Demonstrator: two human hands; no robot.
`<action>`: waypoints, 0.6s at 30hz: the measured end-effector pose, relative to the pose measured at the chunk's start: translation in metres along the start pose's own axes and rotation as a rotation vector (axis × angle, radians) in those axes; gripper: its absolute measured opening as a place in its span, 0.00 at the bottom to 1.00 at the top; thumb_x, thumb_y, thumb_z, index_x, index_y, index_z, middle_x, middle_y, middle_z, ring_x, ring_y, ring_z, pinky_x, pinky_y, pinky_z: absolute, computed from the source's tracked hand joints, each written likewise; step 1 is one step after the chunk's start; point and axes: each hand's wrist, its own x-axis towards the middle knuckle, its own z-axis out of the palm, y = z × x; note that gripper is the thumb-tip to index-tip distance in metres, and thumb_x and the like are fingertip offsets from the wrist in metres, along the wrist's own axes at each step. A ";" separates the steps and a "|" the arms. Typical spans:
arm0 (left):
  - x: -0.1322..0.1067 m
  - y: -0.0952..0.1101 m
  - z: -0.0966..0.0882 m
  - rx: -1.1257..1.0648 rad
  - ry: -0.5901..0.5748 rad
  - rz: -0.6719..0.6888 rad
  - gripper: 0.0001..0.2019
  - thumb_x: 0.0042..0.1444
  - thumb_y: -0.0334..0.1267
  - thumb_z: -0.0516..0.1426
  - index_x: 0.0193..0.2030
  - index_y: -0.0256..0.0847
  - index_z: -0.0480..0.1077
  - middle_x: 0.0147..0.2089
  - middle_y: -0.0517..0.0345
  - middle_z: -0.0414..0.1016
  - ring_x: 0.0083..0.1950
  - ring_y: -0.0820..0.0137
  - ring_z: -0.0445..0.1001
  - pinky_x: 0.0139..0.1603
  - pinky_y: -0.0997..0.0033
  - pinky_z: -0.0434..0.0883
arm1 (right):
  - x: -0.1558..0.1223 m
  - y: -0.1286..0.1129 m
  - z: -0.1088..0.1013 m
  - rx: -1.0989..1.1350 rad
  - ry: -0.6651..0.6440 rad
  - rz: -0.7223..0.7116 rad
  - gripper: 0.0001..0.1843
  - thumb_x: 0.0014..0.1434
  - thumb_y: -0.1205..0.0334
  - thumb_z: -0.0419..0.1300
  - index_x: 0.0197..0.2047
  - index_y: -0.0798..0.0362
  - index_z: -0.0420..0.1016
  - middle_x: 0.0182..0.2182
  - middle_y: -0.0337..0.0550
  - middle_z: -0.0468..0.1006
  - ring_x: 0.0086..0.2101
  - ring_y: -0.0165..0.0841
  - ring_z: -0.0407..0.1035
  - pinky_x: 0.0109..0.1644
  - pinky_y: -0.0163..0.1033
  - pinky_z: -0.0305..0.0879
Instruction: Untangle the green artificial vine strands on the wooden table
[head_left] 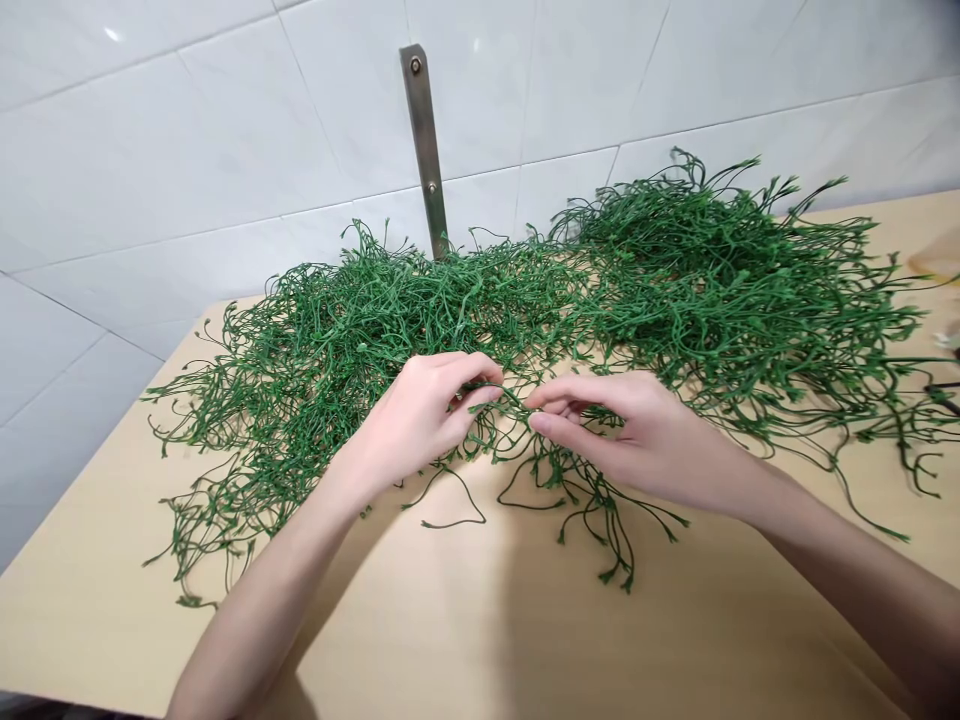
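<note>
Thin green artificial plant stems [420, 310] with small branched tips lie in a wide tangle across the table. Over the middle of it, my left hand [442, 405] pinches some stems between thumb and curled fingers. My right hand [607, 420] faces it a short gap away, its thumb and index finger closed at the same green stems [514, 402]. Exactly how many stems each hand grips is hidden. Below my right hand a loose cluster of stems [611, 530] spreads toward me on the tabletop.
A denser heap of green stems [697, 260] rises at the back right. The pale wooden table [420, 640] meets a white tiled wall [187, 140], where a metal bracket [424, 140] is bolted. Partly cut-off small items lie at the right edge.
</note>
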 end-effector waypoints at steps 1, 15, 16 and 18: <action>0.000 0.000 0.000 0.001 -0.002 -0.001 0.06 0.62 0.32 0.54 0.38 0.37 0.72 0.35 0.57 0.78 0.33 0.74 0.74 0.35 0.75 0.70 | 0.000 0.000 0.000 -0.002 -0.002 -0.005 0.11 0.64 0.57 0.56 0.41 0.52 0.77 0.28 0.38 0.79 0.26 0.28 0.71 0.28 0.34 0.66; 0.000 -0.002 0.002 -0.003 -0.040 -0.012 0.06 0.61 0.32 0.54 0.39 0.38 0.73 0.35 0.58 0.78 0.33 0.74 0.73 0.36 0.74 0.70 | -0.001 0.003 0.002 -0.015 -0.041 -0.027 0.10 0.64 0.58 0.55 0.39 0.51 0.77 0.25 0.36 0.77 0.23 0.28 0.67 0.27 0.34 0.63; 0.000 -0.002 0.002 -0.001 -0.041 -0.013 0.06 0.61 0.31 0.54 0.39 0.38 0.73 0.35 0.58 0.78 0.33 0.74 0.73 0.36 0.74 0.69 | -0.001 0.003 0.003 -0.014 -0.042 -0.031 0.10 0.64 0.58 0.55 0.39 0.51 0.77 0.24 0.36 0.77 0.23 0.28 0.67 0.27 0.34 0.63; 0.000 -0.002 0.001 -0.003 -0.040 -0.016 0.06 0.61 0.31 0.54 0.39 0.38 0.73 0.35 0.58 0.78 0.34 0.74 0.73 0.36 0.74 0.69 | -0.001 0.003 0.003 -0.014 -0.036 -0.035 0.10 0.64 0.58 0.55 0.39 0.51 0.77 0.25 0.36 0.78 0.24 0.28 0.68 0.27 0.34 0.63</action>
